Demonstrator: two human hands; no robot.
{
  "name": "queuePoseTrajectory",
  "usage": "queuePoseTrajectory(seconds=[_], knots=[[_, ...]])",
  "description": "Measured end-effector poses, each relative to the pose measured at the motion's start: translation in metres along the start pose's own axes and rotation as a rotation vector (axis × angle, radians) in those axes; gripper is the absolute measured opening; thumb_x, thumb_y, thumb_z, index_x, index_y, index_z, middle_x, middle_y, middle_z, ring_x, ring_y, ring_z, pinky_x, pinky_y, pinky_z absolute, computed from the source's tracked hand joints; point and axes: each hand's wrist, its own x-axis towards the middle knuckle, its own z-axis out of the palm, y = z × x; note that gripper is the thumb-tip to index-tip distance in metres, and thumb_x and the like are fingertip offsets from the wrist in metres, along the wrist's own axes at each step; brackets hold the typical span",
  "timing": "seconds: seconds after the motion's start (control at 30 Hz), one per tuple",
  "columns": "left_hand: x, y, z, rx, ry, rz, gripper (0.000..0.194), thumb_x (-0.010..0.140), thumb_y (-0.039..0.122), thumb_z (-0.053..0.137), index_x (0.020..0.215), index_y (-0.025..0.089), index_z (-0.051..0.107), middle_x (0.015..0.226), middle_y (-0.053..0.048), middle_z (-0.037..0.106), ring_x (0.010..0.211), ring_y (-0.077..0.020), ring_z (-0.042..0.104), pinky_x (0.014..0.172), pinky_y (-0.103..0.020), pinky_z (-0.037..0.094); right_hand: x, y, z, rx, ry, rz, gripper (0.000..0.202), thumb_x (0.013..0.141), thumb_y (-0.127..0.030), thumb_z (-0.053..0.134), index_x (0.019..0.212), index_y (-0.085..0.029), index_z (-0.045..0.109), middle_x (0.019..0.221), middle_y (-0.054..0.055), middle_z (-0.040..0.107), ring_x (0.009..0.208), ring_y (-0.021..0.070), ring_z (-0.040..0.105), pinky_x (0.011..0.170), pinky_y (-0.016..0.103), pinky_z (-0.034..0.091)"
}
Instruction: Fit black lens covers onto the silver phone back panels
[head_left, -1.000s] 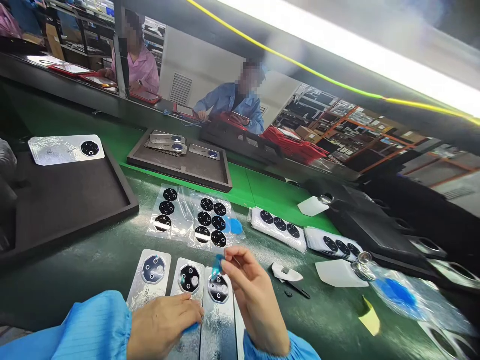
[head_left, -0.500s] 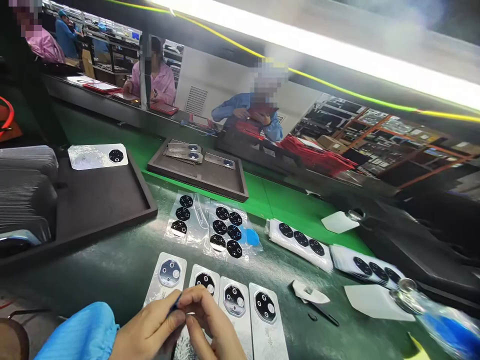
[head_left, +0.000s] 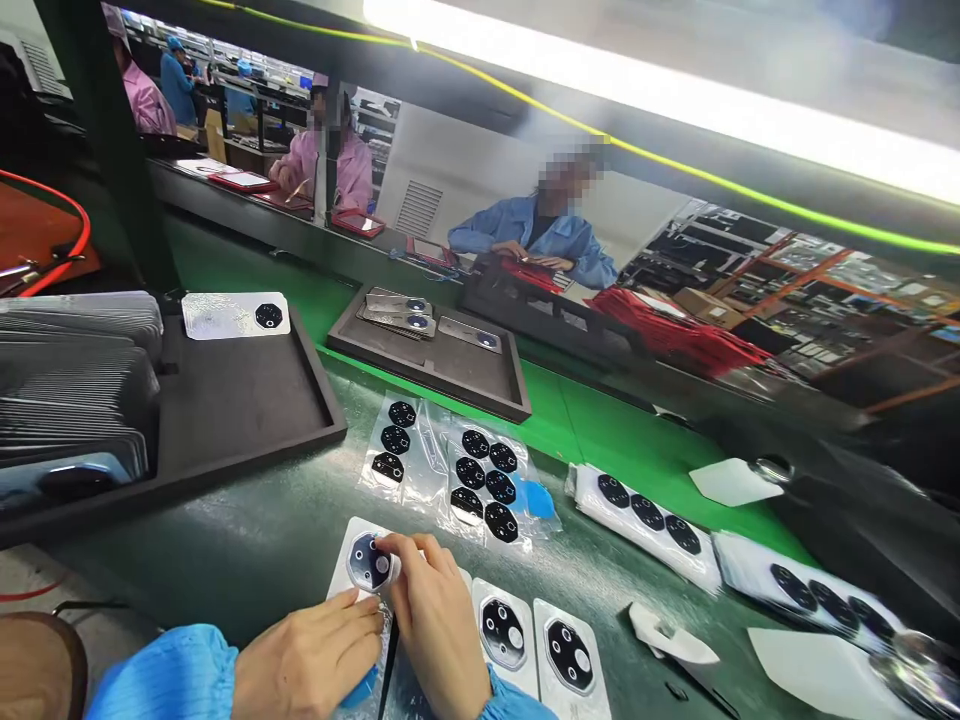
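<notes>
Leftmost panel: we had this silvery panel [head_left: 340, 572] lying toward the near edge of the workbench [head_left: 247, 550], its octagonal lens plate [head_left: 361, 566] at the far end.
Right hand: we held our right hand [head_left: 439, 620] with fingertips at the lens plate's right rim; we couldn't tell whether they pinched anything.
Left hand: we laid our left hand [head_left: 307, 655] across the same panel, fingers together; blue film [head_left: 361, 690] showed beneath, gripped or not we couldn't tell.
Row: to the right we had more panels [head_left: 577, 705], one mostly covered by our right hand.
Beyond: we had clear sheets [head_left: 424, 478] of black discs.
Far edge: a shallow tray [head_left: 476, 375] held more panels.
</notes>
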Motion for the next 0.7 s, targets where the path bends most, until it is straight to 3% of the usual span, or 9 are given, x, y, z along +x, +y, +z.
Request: queuePoseTrajectory(seconds=[0.3,0.53,0.7], knots=[[0.002,-0.0003,-0.0018,-0.04,-0.049,-0.011,0.035,0.101,0.008,0.029,0.111,0.008,0.062,0.105,-0.011,0.074,0.11,-0.0171,0.067,0.108,-0.03,0.048,0.0078,-0.0045,0.0006,-0.212,0.052,-0.266,0.047,0.077,0.013,0.037,0.106,-0.02,0.054,0.088,0.004,0.065,0.078,0.0216,0.057,0.065,0.033,0.038],[-0.0023,0.0028,0.0054,-0.04,-0.014,-0.037,0.036,0.1,0.008,0.028,0.107,0.008,0.063,0.104,-0.012,0.073,0.109,-0.0179,0.067,0.109,-0.031,0.047,0.0016,-0.0049,-0.0019,-0.266,0.072,-0.212,0.044,0.077,0.011,0.038,0.105,-0.019,0.053,0.084,0.005,0.062,0.075,0.0224,0.054,0.066,0.035,0.038],[-0.0001,0.001,0.0036,-0.044,-0.024,-0.016,0.036,0.099,0.007,0.028,0.104,0.008,0.063,0.103,-0.011,0.072,0.107,-0.0182,0.067,0.109,-0.031,0.047,0.005,-0.0047,-0.0004,-0.161,0.016,-0.28,0.04,0.085,0.007,0.041,0.116,-0.016,0.05,0.088,0.005,0.064,0.078,0.0216,0.055,0.067,0.034,0.039]])
